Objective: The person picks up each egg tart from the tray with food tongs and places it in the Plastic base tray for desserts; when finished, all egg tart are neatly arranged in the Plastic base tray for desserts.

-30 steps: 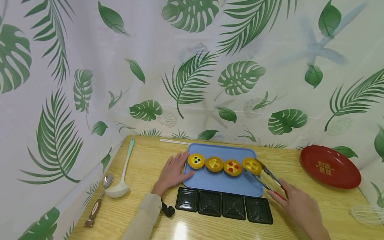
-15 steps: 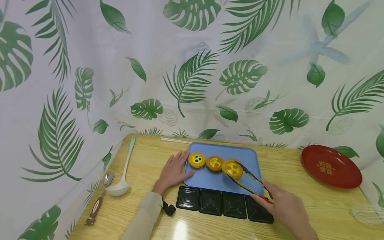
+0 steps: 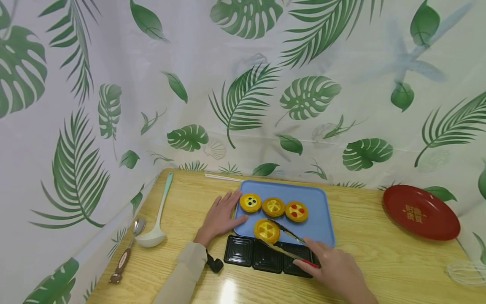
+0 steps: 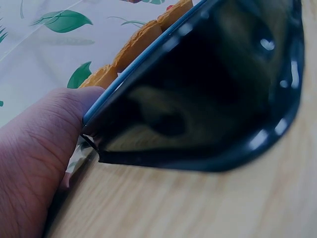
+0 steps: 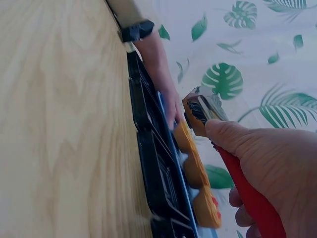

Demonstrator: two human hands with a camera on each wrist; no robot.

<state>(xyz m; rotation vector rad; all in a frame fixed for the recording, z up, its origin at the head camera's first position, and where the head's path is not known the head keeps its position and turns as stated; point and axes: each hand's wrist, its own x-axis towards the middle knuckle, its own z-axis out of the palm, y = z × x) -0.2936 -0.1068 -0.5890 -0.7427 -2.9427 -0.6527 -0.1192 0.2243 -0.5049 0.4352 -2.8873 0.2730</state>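
My right hand (image 3: 336, 266) grips a pair of red-handled tongs (image 5: 247, 193), whose tips pinch an egg tart (image 3: 267, 230) with a yellow wedge pattern. That tart is held up above the front edge of the blue tray (image 3: 315, 207), near the black square dishes (image 3: 238, 251). My left hand (image 3: 220, 217) rests at the tray's left end, fingers spread, thumb on the rim. On the tray sit a tart with dark berries (image 3: 250, 202), a plain patterned tart (image 3: 273, 207) and a tart with red pieces (image 3: 296, 211). The right-hand dish is mostly hidden by my right hand.
A white ladle (image 3: 152, 237) with a green handle and a spoon (image 3: 121, 259) with a brown handle lie at the left. Chopsticks (image 3: 223, 177) lie behind the tray. A red oval plate (image 3: 421, 212) and a whisk (image 3: 466, 273) are at the right. Leaf-print curtain hangs behind.
The tongs lifted the rightmost tart off the tray and carried it left and toward me, past the red-topped tart, to above the black dishes. My left hand stayed in place.
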